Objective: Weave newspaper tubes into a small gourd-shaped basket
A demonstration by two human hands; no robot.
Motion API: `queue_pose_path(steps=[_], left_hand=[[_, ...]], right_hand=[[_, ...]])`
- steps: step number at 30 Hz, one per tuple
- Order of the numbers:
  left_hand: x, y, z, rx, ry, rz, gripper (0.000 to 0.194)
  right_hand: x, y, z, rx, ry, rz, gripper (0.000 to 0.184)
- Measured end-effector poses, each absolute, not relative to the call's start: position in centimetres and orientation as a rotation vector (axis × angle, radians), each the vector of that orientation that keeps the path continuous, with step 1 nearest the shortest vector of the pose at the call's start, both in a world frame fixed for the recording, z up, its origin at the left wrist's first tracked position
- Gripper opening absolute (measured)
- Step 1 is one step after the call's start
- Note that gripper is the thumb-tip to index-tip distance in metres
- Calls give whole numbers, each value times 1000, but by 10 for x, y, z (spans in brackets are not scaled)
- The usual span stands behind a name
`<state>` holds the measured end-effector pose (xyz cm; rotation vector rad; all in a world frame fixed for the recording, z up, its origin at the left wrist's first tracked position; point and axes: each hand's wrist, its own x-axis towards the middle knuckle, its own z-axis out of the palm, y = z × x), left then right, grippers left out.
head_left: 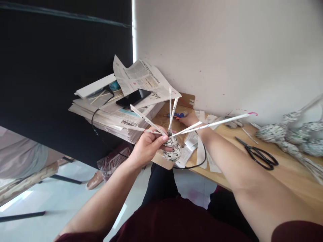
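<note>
My left hand [152, 143] is closed around a small woven newspaper piece [173, 153], rounded at the bottom. Several rolled paper strips [217, 121] fan out from its top, one long strip with a pink tip pointing right. Farther off, at the back of the wooden table, my right hand [190, 120] has its fingers at a blue glue gun [179, 115] and appears to grip it. The paper strips and the wrist partly hide those fingers. A black cord [204, 154] loops below the right forearm.
Left of the hands, a newspaper stack [113, 117] carries a phone [133, 98] and a loose newspaper sheet [143, 77]. On the right of the table [227, 137] lie black scissors [259, 154] and several woven paper pieces [275, 132]. A pale wall rises behind.
</note>
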<state>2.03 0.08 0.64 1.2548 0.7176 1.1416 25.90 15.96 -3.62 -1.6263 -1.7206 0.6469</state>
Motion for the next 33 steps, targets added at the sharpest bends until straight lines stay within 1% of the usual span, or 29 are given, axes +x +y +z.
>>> queue_pose_path(steps=[2,4,8,9,11,12,14,16,19,22,25,29,33], left_hand=[[18,2,5,1240,703,1155,32],[16,3,2,1220,693,1173,31],[18,7,-2,1162,657,1206,32],[19,8,-2,1146,641,1216,33],[22,10,0,1109,611,1232,35],[23,10,0,1088,601,1232,37],[25,9,1,1053,592,1216,41],[27,7,0,1039,593,1208,43],[31,4,-4,1040,592,1226,43],[37,0,-8,1042,559,1207,41],[44,-5,-9,1065,525,1172,38],[51,-13,-9,1096,521,1148,37],[55,-20,-10,1114,508,1142,35]], right_hand=[[263,155,-29,-1650,-1619,801,35],[269,144,-20,-1617,-1524,908,33],[282,99,0,-1478,-1350,932,29],[286,83,4,-1427,-1303,928,32],[295,48,10,-1284,-1136,1038,45],[299,29,12,-1271,-1074,1125,47],[309,-10,10,-1274,-1021,1367,42],[318,-49,3,-1264,-1031,1404,37],[326,-99,-9,-1247,-1182,1405,29],[321,-129,-9,-1360,-1375,1366,33],[306,-141,3,-1454,-1470,1197,40],[290,-144,18,-1519,-1514,951,42],[287,-148,19,-1507,-1595,800,49]])
